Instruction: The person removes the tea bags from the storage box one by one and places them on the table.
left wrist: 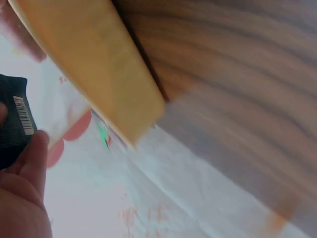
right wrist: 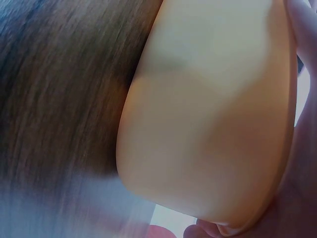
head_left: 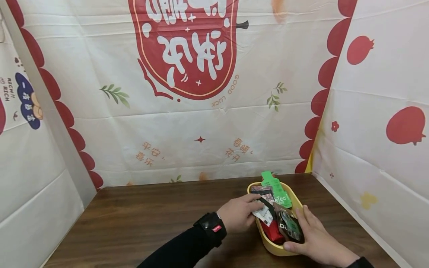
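A yellow oval-ended box (head_left: 276, 250) stands on the table, filled with packets. My left hand (head_left: 236, 214) reaches over its left rim and pinches a dark packet with a white label (head_left: 264, 214); a barcode shows on the dark packet (left wrist: 15, 124) in the left wrist view. My right hand (head_left: 313, 234) grips the box's right side, thumb at the near end and fingers along the rim. Beside that thumb leans a dark printed packet (head_left: 291, 225). A red packet (head_left: 272, 231) lies between the dark ones, and a green packet (head_left: 281, 191) sticks up at the far end.
The brown wood-grain table (head_left: 140, 223) extends to the left of the box. A white printed cloth (head_left: 187, 126) hangs behind it, and another white cloth wall (head_left: 378, 156) rises close to the right of the box.
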`<state>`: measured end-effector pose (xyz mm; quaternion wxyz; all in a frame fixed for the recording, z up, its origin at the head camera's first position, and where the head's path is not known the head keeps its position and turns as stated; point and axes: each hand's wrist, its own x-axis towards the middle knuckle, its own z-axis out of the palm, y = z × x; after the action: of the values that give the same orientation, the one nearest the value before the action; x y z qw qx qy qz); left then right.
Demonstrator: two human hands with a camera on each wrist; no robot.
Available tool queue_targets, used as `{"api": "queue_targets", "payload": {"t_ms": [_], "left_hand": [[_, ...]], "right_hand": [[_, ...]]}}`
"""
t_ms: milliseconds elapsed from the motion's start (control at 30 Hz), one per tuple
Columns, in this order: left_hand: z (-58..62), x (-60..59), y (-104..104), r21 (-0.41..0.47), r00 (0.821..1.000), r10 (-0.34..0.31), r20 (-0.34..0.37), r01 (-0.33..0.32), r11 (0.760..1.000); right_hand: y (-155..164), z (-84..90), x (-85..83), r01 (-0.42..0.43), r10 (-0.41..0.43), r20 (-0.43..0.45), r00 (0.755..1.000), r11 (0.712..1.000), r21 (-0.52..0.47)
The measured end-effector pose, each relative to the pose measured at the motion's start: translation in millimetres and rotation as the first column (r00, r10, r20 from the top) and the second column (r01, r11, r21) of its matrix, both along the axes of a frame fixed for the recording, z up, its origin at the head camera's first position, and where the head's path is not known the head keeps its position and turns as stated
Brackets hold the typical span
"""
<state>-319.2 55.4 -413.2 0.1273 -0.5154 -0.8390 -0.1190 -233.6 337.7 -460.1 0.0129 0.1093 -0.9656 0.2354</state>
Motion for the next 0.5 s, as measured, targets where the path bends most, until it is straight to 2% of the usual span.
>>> {"api": "queue_targets", "payload": {"t_ms": [133, 267, 367, 500], "left_hand": [[4.1, -6.6, -42, -0.001, 0.998, 0.068, -0.008, -0.068, 0.998], [1.9, -20.2, -96, -0.006, 0.984, 0.173, 0.052, -0.173, 0.985], [-5.2, -29.4, -142, 0.002, 0.961, 0.255, 0.111, -0.256, 0.967], [-19.8, -40.7, -199, -0.003, 0.926, 0.352, 0.136, -0.354, 0.935]], "right_hand": [[-3, 1.6, -3.9, -0.003, 0.003, 0.022, 1.0, 1.0, 0.004], [-4, 2.7, -9.0, 0.003, -0.003, 0.072, 0.997, 1.0, 0.003], [-4, 1.8, -11.5, 0.01, -0.01, 0.114, 0.993, 1.0, 0.003], [-3, -0.9, -11.4, 0.016, -0.019, 0.105, 0.994, 0.999, 0.031]]}}
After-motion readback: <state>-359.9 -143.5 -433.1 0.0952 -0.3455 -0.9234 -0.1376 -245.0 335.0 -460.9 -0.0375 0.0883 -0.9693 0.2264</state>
